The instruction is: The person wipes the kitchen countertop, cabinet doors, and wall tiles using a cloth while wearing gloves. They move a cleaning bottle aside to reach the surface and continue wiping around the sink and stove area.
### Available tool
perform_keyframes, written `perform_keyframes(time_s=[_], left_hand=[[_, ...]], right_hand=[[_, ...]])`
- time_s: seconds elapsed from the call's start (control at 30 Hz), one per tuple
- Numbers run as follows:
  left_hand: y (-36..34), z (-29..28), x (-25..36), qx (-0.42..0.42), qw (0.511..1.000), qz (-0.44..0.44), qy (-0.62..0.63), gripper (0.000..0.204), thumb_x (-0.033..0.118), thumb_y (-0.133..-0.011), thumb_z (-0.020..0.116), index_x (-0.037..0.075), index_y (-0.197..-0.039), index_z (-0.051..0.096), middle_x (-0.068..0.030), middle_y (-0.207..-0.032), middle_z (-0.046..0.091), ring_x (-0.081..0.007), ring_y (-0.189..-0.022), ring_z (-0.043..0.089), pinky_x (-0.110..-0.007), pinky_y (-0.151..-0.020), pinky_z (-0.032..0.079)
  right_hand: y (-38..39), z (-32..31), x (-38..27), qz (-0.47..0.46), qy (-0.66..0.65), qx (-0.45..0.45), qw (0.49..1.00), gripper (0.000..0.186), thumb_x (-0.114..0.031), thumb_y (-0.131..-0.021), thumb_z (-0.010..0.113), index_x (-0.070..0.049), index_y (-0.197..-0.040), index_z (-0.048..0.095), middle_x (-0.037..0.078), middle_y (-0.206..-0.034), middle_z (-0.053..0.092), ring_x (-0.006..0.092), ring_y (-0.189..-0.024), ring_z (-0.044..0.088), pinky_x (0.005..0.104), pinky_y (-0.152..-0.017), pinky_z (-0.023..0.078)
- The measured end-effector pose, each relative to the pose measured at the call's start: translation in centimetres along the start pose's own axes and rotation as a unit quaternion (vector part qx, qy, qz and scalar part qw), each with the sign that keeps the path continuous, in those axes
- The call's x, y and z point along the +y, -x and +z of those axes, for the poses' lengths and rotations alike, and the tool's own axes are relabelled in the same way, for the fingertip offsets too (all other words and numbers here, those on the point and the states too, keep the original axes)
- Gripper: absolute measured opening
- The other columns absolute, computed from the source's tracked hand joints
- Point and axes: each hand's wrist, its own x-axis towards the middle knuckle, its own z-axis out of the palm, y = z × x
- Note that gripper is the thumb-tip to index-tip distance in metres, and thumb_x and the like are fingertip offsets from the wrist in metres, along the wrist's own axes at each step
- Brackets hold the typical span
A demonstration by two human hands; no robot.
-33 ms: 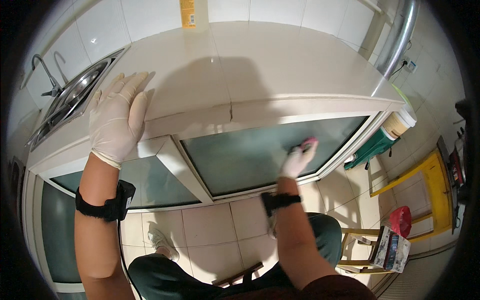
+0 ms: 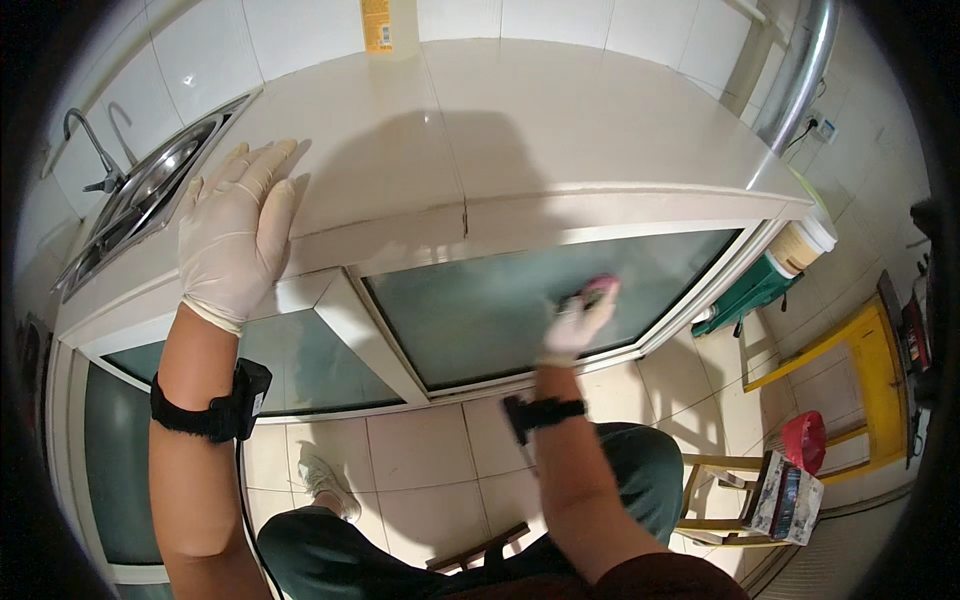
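Note:
My left hand (image 2: 235, 225), in a pale latex glove, rests open on the tiled countertop (image 2: 600, 120) at its front edge, right of the steel sink (image 2: 160, 180). My right hand (image 2: 578, 320), also gloved and blurred by motion, grips a pink and dark pad (image 2: 600, 287) against the frosted glass of the right cabinet door (image 2: 450, 315). A second glass door (image 2: 335, 370) sits to its left, below my left hand. Each forearm wears a black strap with a device.
A faucet (image 2: 100, 150) stands by the sink and a bottle (image 2: 388, 25) at the counter's back. At right are white tubs (image 2: 800, 245), a green object (image 2: 745, 300), a yellow chair (image 2: 870, 380), and a stool (image 2: 720, 465) beside a red bag (image 2: 805, 440). My legs and foot are below.
My right hand with the pad has moved a little to the left across the glass. My left hand stays in place on the counter.

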Motion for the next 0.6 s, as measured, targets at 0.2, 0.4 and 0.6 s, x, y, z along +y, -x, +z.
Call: perform_keyframes(time_s=[0.2, 0.4, 0.6], left_hand=[[-0.1, 0.1, -0.4, 0.001, 0.999, 0.026, 0.039, 0.041, 0.033, -0.098, 0.049, 0.013, -0.129, 0.066, -0.0177, -0.124, 0.066, -0.0378, -0.129, 0.053, -0.049, -0.11, 0.036], [0.1, 0.2, -0.7, 0.001, 0.998, 0.013, 0.062, 0.04, 0.03, -0.098, 0.051, 0.012, -0.131, 0.066, -0.0205, -0.125, 0.065, -0.039, -0.129, 0.053, -0.048, -0.111, 0.035], [0.1, 0.2, -0.9, -0.003, 0.999, 0.003, 0.052, 0.043, 0.03, -0.099, 0.047, 0.011, -0.134, 0.064, -0.0253, -0.129, 0.062, -0.0397, -0.13, 0.052, -0.045, -0.112, 0.034]], right_hand=[[16.7, 5.0, -8.0, -0.08, 0.085, -0.177, 0.977, 0.073, 0.009, -0.084, 0.059, -0.01, -0.152, 0.039, 0.025, -0.146, 0.035, 0.0468, -0.127, 0.045, 0.0543, -0.106, 0.04], [18.1, 5.1, -8.0, -0.248, 0.024, -0.276, 0.928, 0.064, 0.008, -0.079, 0.065, -0.019, -0.137, 0.058, 0.021, -0.136, 0.043, 0.0439, -0.119, 0.048, 0.05, -0.1, 0.046], [10.6, 1.3, -4.8, -0.21, 0.061, -0.403, 0.889, 0.045, -0.002, -0.079, 0.071, -0.019, -0.121, 0.066, 0.014, -0.118, 0.055, 0.0356, -0.107, 0.056, 0.0475, -0.092, 0.053]])
